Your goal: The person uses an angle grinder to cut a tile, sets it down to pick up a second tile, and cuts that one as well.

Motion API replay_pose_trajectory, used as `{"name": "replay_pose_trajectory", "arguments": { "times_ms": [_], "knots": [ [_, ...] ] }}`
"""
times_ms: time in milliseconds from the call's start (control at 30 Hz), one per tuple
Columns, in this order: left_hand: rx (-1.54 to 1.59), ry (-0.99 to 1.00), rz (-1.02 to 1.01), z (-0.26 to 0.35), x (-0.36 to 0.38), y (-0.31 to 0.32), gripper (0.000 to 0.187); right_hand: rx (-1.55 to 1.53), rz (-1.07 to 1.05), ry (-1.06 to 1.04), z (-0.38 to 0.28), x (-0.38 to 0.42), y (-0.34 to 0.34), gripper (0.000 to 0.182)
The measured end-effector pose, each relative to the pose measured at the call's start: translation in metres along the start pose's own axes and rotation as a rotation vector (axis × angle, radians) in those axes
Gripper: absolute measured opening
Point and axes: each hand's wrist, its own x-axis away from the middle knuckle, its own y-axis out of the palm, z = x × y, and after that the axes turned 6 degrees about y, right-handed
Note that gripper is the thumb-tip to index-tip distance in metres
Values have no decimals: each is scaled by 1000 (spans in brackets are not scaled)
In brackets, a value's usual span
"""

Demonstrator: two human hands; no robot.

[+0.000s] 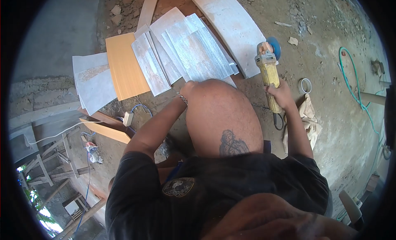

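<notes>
My right hand (281, 94) is wrapped round the yellow body of an angle grinder (270, 73), held out to the right of my raised knee. A blue disc (274, 49) sits at the grinder's far end. Beside the knee is my left hand (188, 88), with a chain bracelet at its wrist; the knee hides its fingers. Just beyond that hand lie grey wood-patterned tiles (200, 48), overlapping one another. An orange-brown tile (127, 66) and a pale grey tile (97, 89) lie farther left.
A long pale slab (231, 29) lies at the back. A power strip (128, 118) with cords is at left, near leaning brown boards (108, 130). To the right are a tape roll (305, 85), a cloth (308, 118) and a green hose (354, 85).
</notes>
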Motion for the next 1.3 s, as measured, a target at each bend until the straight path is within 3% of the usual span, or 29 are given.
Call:
{"name": "replay_pose_trajectory", "arguments": {
  "times_ms": [33, 100, 233, 367, 433, 467, 533, 567, 700, 867, 1300],
  "knots": [
    [65, -61, -12, -20, 18, 44, 22, -1, 6, 4, -4, -2, 4, 38],
    [72, -2, 0, -13, 6, 40, 22, 50, 21, 54, -13, -5, 17, 44],
    [82, 81, 117, 11, -7, 2, 21, 201, 56, 37, -40, -18, 39, 42],
    [-40, 83, -83, 21, -41, -55, 31, 150, -4, -77, -63, -47, 63, 51],
    [17, -306, -143, 16, -49, -81, 69, 245, -4, -94, -81, -68, 80, 57],
    [11, -282, -160, 13, -46, -83, 69, 275, -22, -76, -88, -82, 90, 61],
    [-115, -577, -195, 4, -39, -85, 110, 310, 29, -166, -93, -114, 116, 66],
    [-18, -641, -320, -10, -37, -82, 125, 316, 32, -178, -100, -124, 128, 66],
    [-48, -577, -331, -21, -28, -70, 126, 269, 75, -245, -117, -165, 167, 65],
    [91, -674, -277, -13, -27, -71, 136, 370, 24, -231, -118, -202, 187, 67],
    [36, -773, -384, -2, -39, -80, 140, 369, 36, -169, -110, -212, 196, 62]
  ]
}}
